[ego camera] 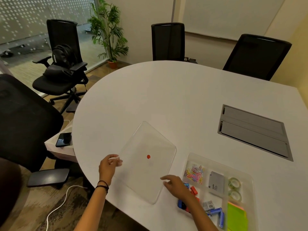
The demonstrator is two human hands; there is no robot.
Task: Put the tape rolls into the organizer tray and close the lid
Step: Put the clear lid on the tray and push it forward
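Note:
A clear lid (pixel 155 144) with a small red knob (pixel 148 156) lies on the white table (pixel 166 97), left of the clear organizer tray (pixel 196 157). Two green-tinted tape rolls (pixel 234 182) (pixel 235 195) sit in a right-hand compartment of the tray. My left hand (pixel 109 165) pinches the lid's left edge. My right hand (pixel 175 184) rests at the lid's right edge with fingers spread; whether it grips the lid I cannot tell.
The tray also holds coloured paper clips (pixel 194 174), a grey box (pixel 216 182), binder clips (pixel 193 190), batteries (pixel 216 212) and green sticky notes (pixel 236 217). A grey cable hatch (pixel 253 132) is set into the table. Black chairs (pixel 25 122) stand around; a phone (pixel 64 139) lies on a side shelf.

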